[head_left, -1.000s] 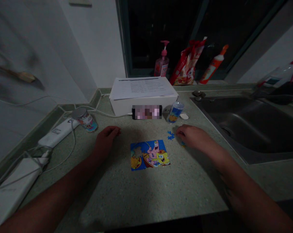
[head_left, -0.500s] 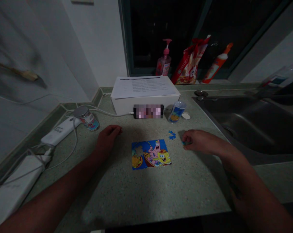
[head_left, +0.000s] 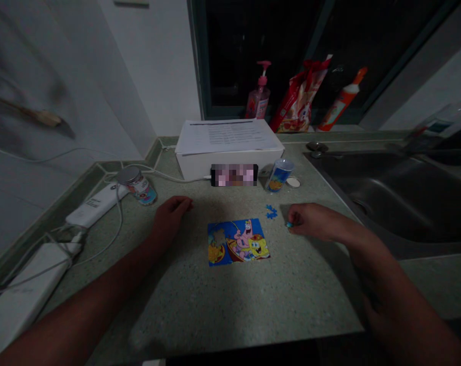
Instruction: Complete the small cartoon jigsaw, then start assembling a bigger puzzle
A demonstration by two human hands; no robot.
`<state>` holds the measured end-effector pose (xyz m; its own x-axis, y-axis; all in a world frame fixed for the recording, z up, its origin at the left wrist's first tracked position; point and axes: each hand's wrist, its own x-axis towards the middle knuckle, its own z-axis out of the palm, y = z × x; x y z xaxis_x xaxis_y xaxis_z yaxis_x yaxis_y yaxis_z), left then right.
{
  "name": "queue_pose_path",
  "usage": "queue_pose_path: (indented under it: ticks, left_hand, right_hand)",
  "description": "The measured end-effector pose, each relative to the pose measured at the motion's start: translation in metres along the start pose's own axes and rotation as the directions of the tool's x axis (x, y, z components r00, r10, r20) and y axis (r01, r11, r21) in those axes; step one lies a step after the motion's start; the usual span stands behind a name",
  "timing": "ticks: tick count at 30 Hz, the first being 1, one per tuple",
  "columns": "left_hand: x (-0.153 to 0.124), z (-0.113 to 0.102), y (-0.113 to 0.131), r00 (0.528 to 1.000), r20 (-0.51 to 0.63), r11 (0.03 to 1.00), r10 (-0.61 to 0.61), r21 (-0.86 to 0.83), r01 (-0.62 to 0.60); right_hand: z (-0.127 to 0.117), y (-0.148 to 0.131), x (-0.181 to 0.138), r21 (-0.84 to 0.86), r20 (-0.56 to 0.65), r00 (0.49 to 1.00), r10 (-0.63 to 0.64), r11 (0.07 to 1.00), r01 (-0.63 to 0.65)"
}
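A cartoon jigsaw puzzle (head_left: 249,246) lies flat on the counter between my hands, with a gap in its upper left part. My right hand (head_left: 305,219) is closed in a pinch to the right of it, and a small blue jigsaw piece (head_left: 289,224) shows at the fingertips. Loose blue jigsaw pieces (head_left: 270,212) lie just left of that hand. My left hand (head_left: 172,212) rests on the counter left of the puzzle, fingers curled together; whether anything is inside them is hidden.
Behind the puzzle, a phone (head_left: 234,175) leans on a white box (head_left: 230,142). A blue printed canister (head_left: 279,176) stands beside its lid (head_left: 293,182). A clear jar (head_left: 138,186) and power strips (head_left: 96,205) with cables are on the left. The sink (head_left: 406,193) is on the right.
The blue piece in my right fingertips has turned slightly and shows more clearly. My left hand and the puzzle have stayed where they were.
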<state>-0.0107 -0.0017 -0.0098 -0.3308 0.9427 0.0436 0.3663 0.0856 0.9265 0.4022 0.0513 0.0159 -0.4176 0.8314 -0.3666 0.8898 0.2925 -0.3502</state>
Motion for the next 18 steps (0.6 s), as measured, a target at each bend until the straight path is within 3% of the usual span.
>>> queue_pose_path:
  ticks: [5, 11, 15, 18]
  left_hand:
    - [0.0, 0.0, -0.001, 1.0, 0.004, 1.0, 0.018, 0.0, -0.018]
    - [-0.001, 0.0, -0.001, 1.0, 0.015, 1.0, 0.023, 0.01, -0.024]
    - [-0.003, 0.001, -0.001, 0.998, 0.021, 0.998, 0.057, 0.031, -0.057]
    - [-0.009, 0.001, 0.003, 0.992, 0.037, 0.987, 0.124, 0.095, -0.127]
  right_hand:
    - [-0.001, 0.0, 0.0, 0.113, -0.012, 0.999, -0.039, 0.993, 0.04]
    - [-0.002, -0.021, -0.001, 0.341, -0.116, 0.975, -0.192, 0.914, 0.221]
    - [0.011, -0.05, 0.004, 0.498, -0.226, 0.963, -0.149, 0.832, 0.246]
    - [0.03, -0.071, 0.009, 0.656, -0.234, 0.966, -0.112, 0.715, 0.242]
